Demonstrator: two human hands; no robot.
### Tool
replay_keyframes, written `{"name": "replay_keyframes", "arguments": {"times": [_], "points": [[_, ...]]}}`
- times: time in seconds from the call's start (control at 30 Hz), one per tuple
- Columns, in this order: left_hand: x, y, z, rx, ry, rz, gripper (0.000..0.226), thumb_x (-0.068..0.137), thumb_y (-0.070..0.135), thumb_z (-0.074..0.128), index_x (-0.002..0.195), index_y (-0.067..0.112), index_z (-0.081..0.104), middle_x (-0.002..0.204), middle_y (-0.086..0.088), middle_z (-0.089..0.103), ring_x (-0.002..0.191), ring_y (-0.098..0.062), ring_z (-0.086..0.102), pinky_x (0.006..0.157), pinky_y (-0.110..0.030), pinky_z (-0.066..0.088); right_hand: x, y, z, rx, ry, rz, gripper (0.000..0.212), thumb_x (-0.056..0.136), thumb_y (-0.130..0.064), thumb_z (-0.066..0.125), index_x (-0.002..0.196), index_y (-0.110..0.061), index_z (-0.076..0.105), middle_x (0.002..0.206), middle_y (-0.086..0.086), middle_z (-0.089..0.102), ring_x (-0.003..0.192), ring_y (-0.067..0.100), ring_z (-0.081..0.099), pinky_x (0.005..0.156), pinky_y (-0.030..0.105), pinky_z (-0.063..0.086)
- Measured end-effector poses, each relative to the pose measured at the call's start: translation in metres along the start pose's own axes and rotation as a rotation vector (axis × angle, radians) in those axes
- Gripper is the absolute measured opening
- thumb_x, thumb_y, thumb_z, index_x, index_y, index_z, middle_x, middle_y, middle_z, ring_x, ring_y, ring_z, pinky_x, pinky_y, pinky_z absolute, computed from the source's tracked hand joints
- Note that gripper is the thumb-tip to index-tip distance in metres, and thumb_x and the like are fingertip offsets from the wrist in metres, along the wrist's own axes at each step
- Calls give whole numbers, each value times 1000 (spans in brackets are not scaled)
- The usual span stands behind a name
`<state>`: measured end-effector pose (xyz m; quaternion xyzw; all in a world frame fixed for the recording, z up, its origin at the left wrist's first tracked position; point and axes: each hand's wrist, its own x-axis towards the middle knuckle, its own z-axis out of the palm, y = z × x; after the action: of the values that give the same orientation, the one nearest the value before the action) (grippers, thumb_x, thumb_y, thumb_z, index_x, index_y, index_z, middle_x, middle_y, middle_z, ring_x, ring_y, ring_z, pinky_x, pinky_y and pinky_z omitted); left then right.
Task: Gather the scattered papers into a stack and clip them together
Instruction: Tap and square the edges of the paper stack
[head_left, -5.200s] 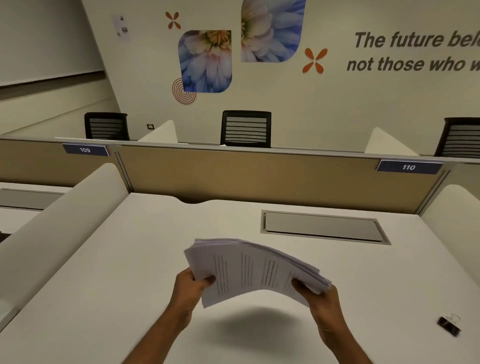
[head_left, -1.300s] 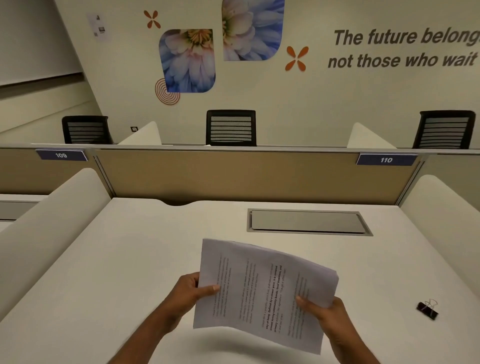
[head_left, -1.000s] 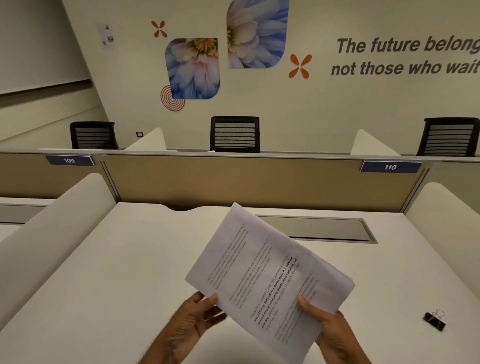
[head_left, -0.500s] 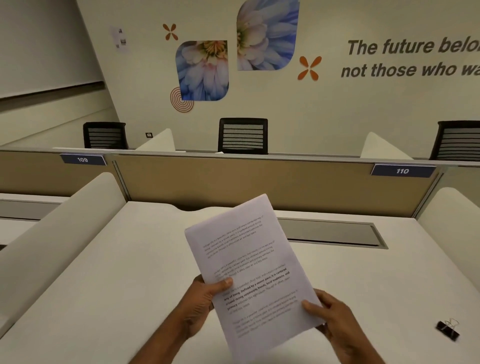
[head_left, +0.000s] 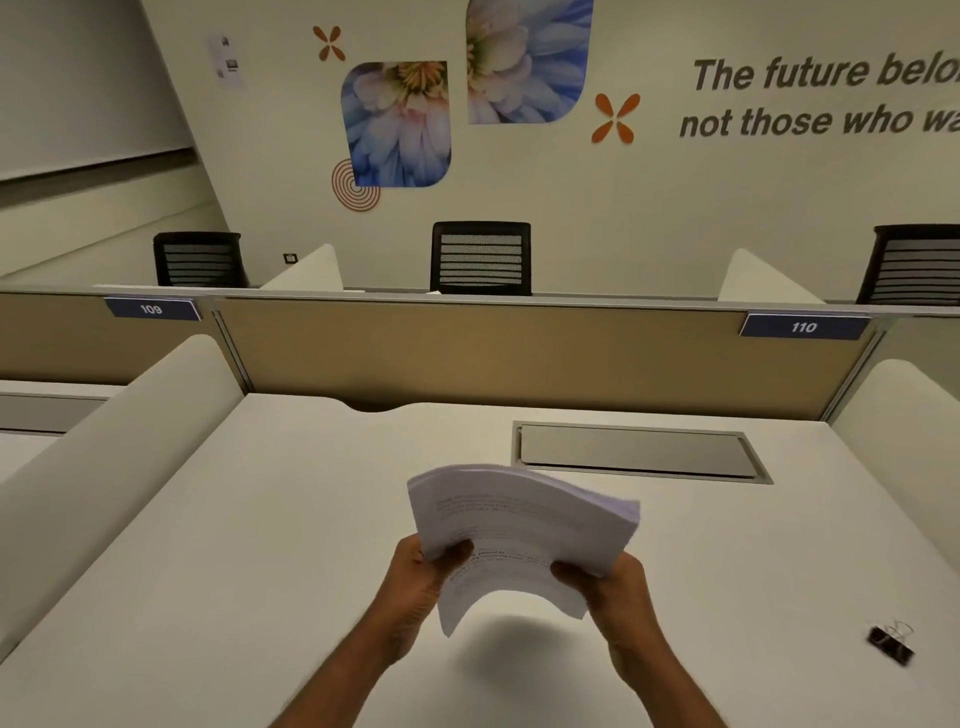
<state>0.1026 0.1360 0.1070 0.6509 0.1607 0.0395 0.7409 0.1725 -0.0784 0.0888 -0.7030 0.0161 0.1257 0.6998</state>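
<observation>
A stack of printed white papers (head_left: 524, 525) hangs in the air above the white desk (head_left: 260, 545), tipped away from me so its far edge shows the sheet ends. My left hand (head_left: 421, 577) grips the stack's left side with the thumb on top. My right hand (head_left: 608, 582) grips its right side the same way. The near edge of the stack sags between my hands. A black binder clip (head_left: 889, 644) with wire handles lies on the desk at the far right, well apart from both hands.
A grey cable flap (head_left: 636, 451) is set into the desk behind the papers. White side dividers (head_left: 119, 447) flank the desk, and a tan partition (head_left: 483, 358) closes the back. Black chairs (head_left: 480, 258) stand beyond it.
The stack, held nearly upright facing me half a second ago, has been tipped forward and lowered to a flatter angle. Both hands keep their hold on its sides.
</observation>
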Motion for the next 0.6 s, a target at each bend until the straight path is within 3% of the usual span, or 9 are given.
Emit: {"name": "replay_keyframes", "arguments": {"times": [0.07,0.17,0.37,0.6], "points": [[-3,-9,0,24,11,-37,19,91,16,74,109,18,79,108,-8,80,103,-26,75,83,-30,60,-1,12,1,-33,-1,36,33,78,9,75,91,-21,77,87,4,81,86,27,72,78,45,59],[-5,-19,1,47,62,-81,15,84,20,80,97,28,82,101,-3,82,97,-20,76,77,-27,60,-1,24,5,-115,-18,69,20,83,0,74,91,-18,79,89,3,80,96,34,72,85,50,59],[1,-15,0,-2,114,-64,21,90,11,73,109,20,77,101,-4,81,100,-26,73,77,-32,60,-2,18,8,-104,-18,-13,22,94,-5,64,96,-24,74,94,1,78,91,26,70,70,28,56],[6,-20,1,6,183,-120,26,86,-1,74,95,23,78,87,1,82,92,-24,70,71,-24,56,-4,17,4,-11,-80,57,30,84,-3,77,102,-26,77,92,-5,80,94,24,71,70,27,58]]}}
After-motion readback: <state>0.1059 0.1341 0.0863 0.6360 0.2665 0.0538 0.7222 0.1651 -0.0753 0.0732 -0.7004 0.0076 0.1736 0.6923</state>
